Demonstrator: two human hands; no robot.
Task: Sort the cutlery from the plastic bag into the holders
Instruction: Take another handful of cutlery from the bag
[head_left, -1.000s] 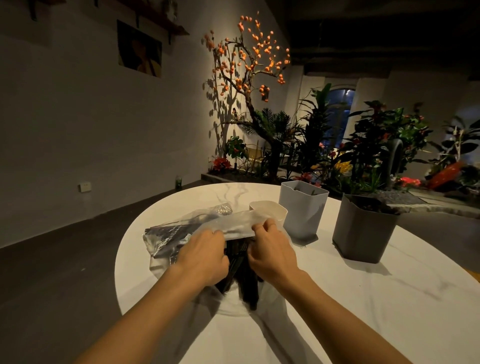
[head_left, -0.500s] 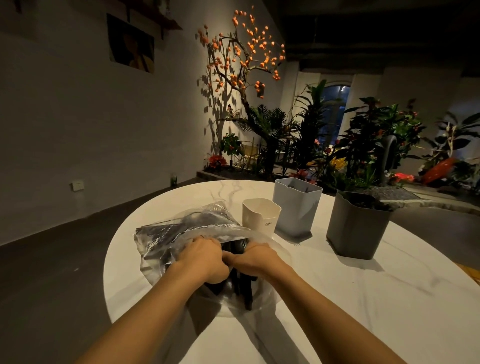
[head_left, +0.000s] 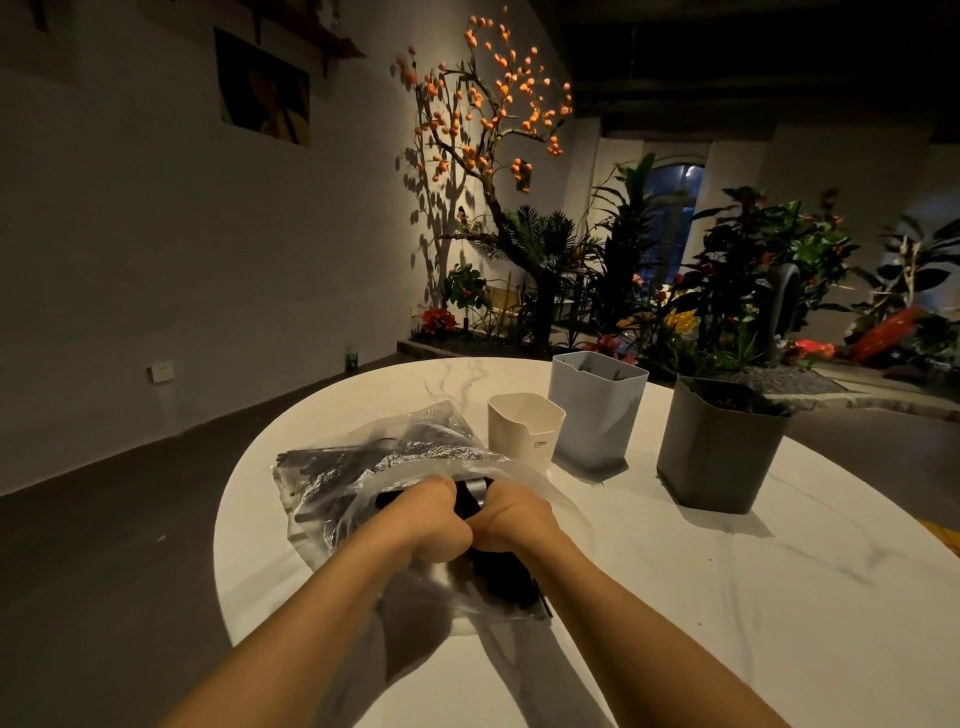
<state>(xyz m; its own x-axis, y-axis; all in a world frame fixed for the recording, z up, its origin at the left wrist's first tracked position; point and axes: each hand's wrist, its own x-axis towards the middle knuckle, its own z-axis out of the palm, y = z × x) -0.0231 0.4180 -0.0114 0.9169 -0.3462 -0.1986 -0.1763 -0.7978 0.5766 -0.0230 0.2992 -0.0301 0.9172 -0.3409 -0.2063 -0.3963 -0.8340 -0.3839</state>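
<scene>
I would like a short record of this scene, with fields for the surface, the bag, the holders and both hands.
surface: round white marble table
bag: clear plastic bag lying on the table, black cutlery inside
holders: white holder, light blue holder, dark grey holder, upright in a row
left hand: at the bag's mouth, grips black cutlery
right hand: beside the left, grips the same bundle
sorted so far: cannot tell

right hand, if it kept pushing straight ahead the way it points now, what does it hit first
Most likely the bundle of black cutlery inside the plastic bag, which the right hand is already at. Beyond that, roughly in line, stands the white holder; depth from this one view is unclear.
</scene>
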